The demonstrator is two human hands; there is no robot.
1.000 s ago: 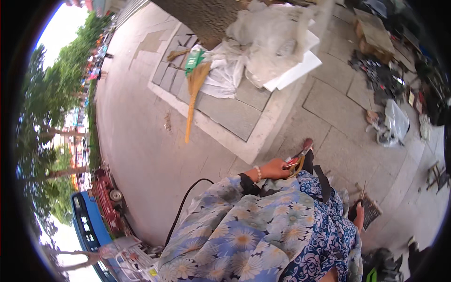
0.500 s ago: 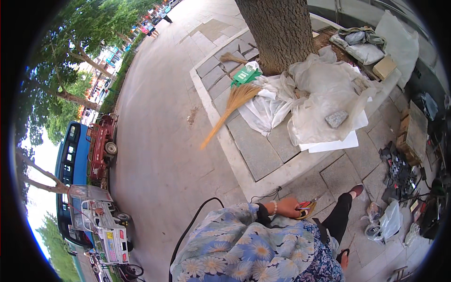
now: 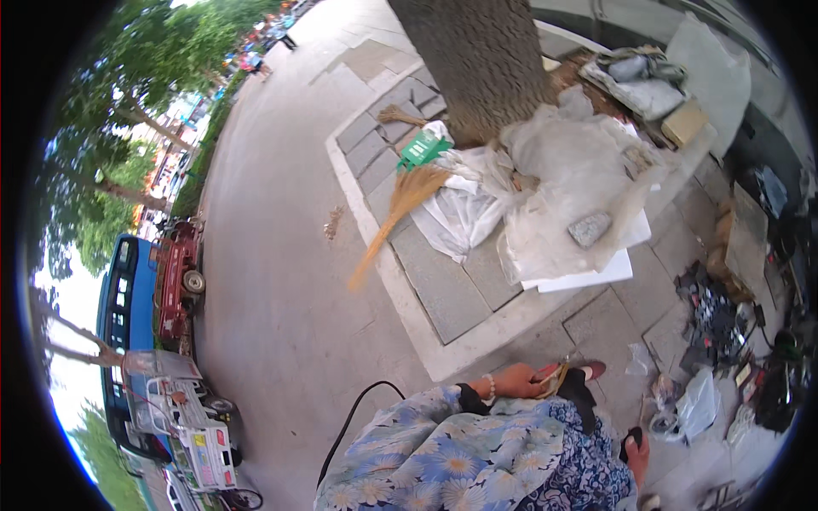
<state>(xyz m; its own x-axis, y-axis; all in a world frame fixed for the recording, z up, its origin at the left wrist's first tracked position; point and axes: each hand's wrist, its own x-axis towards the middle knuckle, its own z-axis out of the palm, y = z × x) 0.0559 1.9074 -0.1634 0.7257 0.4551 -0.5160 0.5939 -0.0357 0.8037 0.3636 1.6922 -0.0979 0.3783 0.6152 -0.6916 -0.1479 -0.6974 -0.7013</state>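
Note:
My left hand (image 3: 516, 381), with a pale beaded bracelet at the wrist, is closed round a small red and yellow tool (image 3: 555, 380) that has loops and a thin tip. Its exact kind is too blurred to tell. The hand is low in the view, in front of my flowered clothing (image 3: 460, 451). Just beyond the tool shows a maroon shoe (image 3: 592, 370) at the end of a black trouser leg. What looks like a bare foot in a black sandal (image 3: 636, 451) is farther right. My right hand cannot be made out.
A stone-edged planter holds a tree (image 3: 477, 68), a straw broom (image 3: 396, 217), a green bag (image 3: 423, 151) and plastic sheeting weighed down by a stone (image 3: 590, 228). Plastic bags (image 3: 700, 403), dark scraps (image 3: 716, 315) and a wooden box (image 3: 743, 243) lie right. Vehicles (image 3: 179, 281) stand left.
The scene has slid left and a little down in the view. The foot in the maroon shoe has come closer to my left hand, which still holds the red and yellow tool.

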